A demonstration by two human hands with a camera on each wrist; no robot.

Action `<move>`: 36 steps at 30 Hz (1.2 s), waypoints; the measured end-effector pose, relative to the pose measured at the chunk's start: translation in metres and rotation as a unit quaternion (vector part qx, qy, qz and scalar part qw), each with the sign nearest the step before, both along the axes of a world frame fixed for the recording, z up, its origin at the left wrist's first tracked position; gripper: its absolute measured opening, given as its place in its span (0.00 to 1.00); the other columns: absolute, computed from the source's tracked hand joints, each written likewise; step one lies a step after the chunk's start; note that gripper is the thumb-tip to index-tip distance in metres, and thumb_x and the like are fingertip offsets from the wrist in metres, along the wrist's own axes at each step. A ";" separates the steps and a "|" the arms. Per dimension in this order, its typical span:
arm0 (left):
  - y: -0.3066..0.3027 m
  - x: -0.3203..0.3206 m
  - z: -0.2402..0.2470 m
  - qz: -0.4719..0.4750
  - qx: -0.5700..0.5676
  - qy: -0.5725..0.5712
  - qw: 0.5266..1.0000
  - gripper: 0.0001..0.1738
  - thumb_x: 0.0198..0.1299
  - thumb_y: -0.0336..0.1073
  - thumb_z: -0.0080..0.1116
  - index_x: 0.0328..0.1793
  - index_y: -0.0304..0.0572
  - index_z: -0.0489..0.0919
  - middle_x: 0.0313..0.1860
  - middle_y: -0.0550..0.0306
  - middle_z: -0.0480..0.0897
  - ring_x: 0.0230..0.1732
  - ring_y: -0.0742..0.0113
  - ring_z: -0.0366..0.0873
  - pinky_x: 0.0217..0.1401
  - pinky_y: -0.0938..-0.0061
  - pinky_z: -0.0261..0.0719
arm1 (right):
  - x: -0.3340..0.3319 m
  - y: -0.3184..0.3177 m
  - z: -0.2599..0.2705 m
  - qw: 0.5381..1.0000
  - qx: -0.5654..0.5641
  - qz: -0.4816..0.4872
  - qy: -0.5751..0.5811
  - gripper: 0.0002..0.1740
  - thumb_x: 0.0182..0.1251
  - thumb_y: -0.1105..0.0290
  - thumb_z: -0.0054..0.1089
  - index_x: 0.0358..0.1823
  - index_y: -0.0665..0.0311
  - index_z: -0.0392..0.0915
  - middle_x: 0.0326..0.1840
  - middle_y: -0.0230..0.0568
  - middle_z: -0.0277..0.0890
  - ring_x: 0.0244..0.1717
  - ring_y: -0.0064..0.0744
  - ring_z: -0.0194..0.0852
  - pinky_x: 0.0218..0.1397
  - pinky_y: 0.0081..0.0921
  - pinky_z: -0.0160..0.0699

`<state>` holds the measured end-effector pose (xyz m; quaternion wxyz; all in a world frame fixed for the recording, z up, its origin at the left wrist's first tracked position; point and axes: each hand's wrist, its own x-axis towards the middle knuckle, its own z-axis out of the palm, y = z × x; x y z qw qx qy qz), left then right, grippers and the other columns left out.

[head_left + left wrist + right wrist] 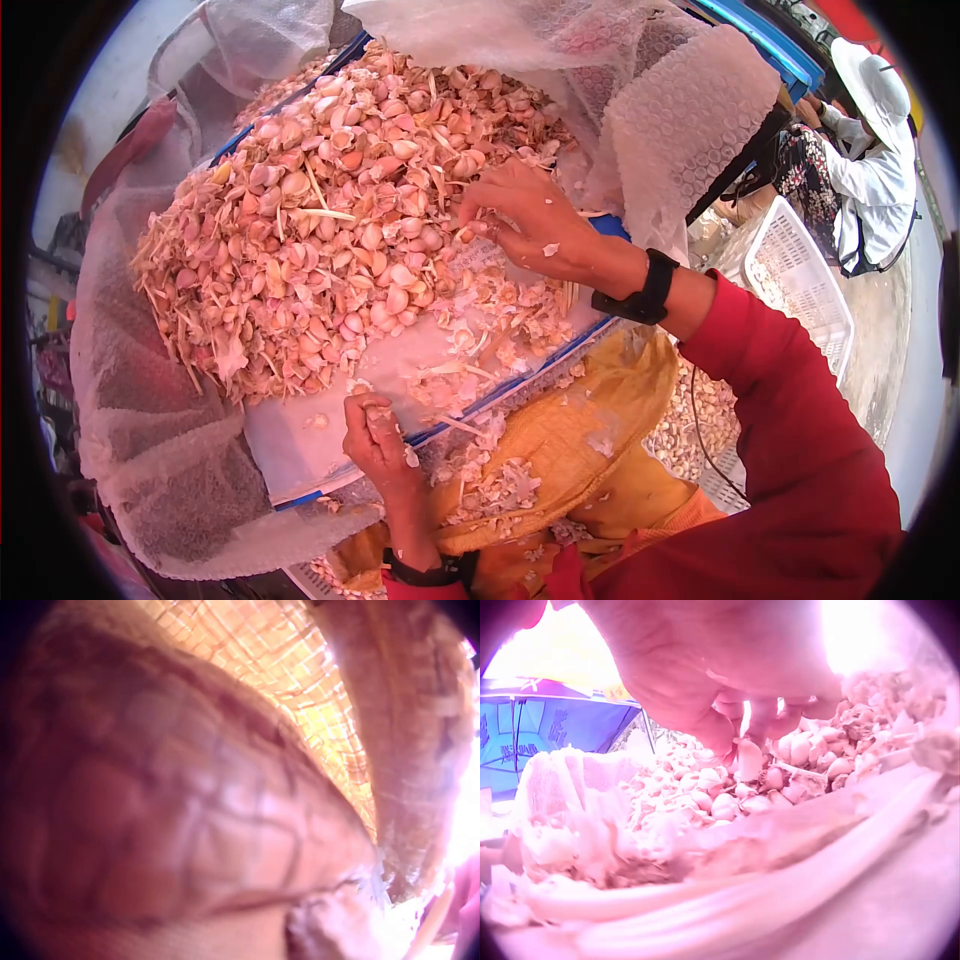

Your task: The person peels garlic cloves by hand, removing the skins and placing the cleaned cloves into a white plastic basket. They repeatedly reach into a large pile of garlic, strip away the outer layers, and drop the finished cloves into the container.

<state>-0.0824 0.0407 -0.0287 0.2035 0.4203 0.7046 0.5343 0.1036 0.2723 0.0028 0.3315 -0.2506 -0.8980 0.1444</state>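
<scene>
A large heap of pinkish garlic cloves (pixel 330 200) lies on a white board (pixel 290 440) with blue edges. At the heap's right side, my right hand (pixel 540 220) reaches down with bent fingers. In the right wrist view its thumb and finger pinch a garlic clove (pixel 748 759) just above other cloves. My left hand (pixel 385 450) is over the board's near edge, fingers curled, with a pale piece of garlic (pixel 337 922) at the fingertips; I cannot tell whether it is clove or skin. Loose garlic skins (pixel 480 330) lie between the hands.
Bubble wrap (pixel 670 110) drapes around the board. An orange mesh sack (pixel 570 430) with skins on it lies over the lap. White plastic basket (pixel 800 270) stands at right, near a seated person (pixel 870 170) in a white hat. More cloves (pixel 695 425) lie below.
</scene>
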 end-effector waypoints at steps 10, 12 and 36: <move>0.004 0.001 -0.005 0.023 0.033 0.008 0.999 0.16 0.65 0.46 0.44 0.35 0.40 0.72 0.16 0.68 0.62 0.20 0.80 0.55 0.22 0.79 0.47 | 0.003 -0.069 0.047 0.941 -0.256 0.128 0.179 0.08 0.73 0.69 0.48 0.44 0.66 0.69 0.36 0.37 0.68 0.36 0.22 0.67 0.41 0.21 0.68; 0.004 0.001 -0.004 0.025 0.034 0.012 0.999 0.16 0.65 0.45 0.44 0.35 0.40 0.72 0.16 0.68 0.62 0.19 0.80 0.56 0.22 0.78 0.48 | 0.005 -0.085 0.059 0.905 -0.328 0.160 0.220 0.09 0.73 0.68 0.48 0.45 0.67 0.69 0.36 0.38 0.69 0.33 0.20 0.67 0.38 0.19 0.69; 0.002 -0.002 -0.003 0.028 0.031 0.054 0.998 0.13 0.65 0.40 0.43 0.34 0.40 0.72 0.16 0.63 0.64 0.18 0.75 0.58 0.22 0.75 0.52 | -0.004 -0.171 0.107 0.722 -0.162 0.386 0.552 0.06 0.62 0.77 0.58 0.39 0.71 0.74 0.29 0.49 0.76 0.19 0.34 0.73 0.23 0.28 0.69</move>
